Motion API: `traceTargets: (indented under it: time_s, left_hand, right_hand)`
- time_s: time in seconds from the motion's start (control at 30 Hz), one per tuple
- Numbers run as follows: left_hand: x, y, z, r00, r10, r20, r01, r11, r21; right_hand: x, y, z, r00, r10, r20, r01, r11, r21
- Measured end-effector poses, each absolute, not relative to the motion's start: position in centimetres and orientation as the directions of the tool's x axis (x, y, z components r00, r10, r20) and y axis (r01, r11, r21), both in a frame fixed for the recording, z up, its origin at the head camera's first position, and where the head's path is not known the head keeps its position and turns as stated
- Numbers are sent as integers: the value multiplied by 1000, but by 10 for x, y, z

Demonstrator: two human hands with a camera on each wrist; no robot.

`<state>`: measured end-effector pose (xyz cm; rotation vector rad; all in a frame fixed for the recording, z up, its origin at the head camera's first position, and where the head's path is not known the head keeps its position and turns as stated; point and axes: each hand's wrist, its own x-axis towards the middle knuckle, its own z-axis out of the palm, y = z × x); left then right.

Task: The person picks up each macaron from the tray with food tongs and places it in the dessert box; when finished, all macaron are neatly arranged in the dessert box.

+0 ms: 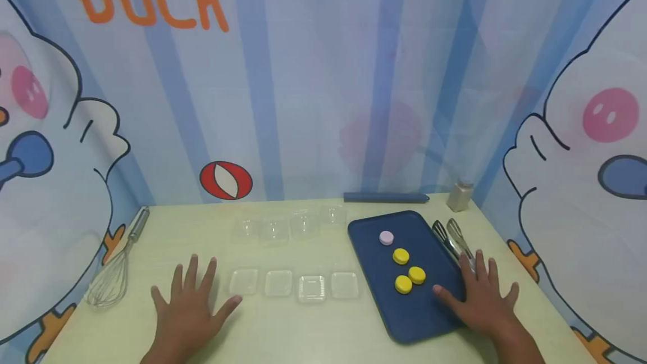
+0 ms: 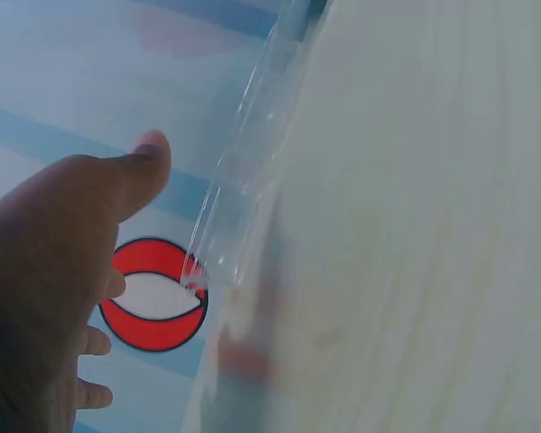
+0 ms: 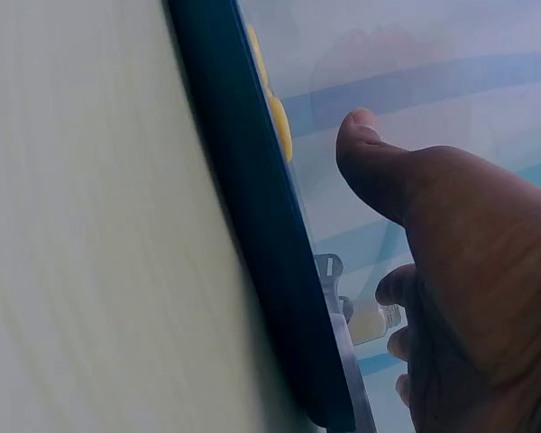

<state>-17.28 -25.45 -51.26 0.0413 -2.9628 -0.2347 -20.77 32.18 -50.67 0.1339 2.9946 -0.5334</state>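
My left hand point(image 1: 188, 310) has its fingers spread and holds nothing, left of a row of small clear square plastic pieces point(image 1: 311, 289). Farther back stands a row of clear plastic cups point(image 1: 274, 230). Over the right edge of a dark blue tray point(image 1: 374, 291), my right hand point(image 1: 482, 302) is spread too, with nothing in it. On the tray lie three yellow macarons point(image 1: 403, 284) and a pale purple one point(image 1: 386, 237). Two metal utensils point(image 1: 447, 239), probably tongs, lie beyond the right fingertips; the hand partly hides them. The right wrist view shows the tray's side point(image 3: 243, 207) below the thumb.
At the far left a wire whisk point(image 1: 112, 277) lies on the pale table point(image 1: 283, 330). A blue rod point(image 1: 386, 198) lies along the back edge, beside a small glass jar point(image 1: 459, 195). A striped curtain point(image 1: 313, 72) with duck drawings hangs around the table.
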Motion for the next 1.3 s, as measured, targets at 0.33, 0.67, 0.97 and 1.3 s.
traceTargets:
  time_s: [0.33,0.67,0.97,1.3]
  left_hand:
    - [-176,-216,-505,-944,149,294,201,967,156]
    - [-195,-184,-495,-895,275,351,340,930,138]
    - [-213,-149,-493,-877,392,279,442,886,142]
    - [-223,-113,-485,-853,479,209,516,833,198]
  right_hand:
    - [-218,340,-496,-996,55,-70,77,929,-361]
    - [-251,348,-487,-996,76,-45,87,937,-339]
    - [-258,364,-491,-991,135,-9,129,919,-372]
    - [-256,365,-500,-990,140,-11,134,919,-370]
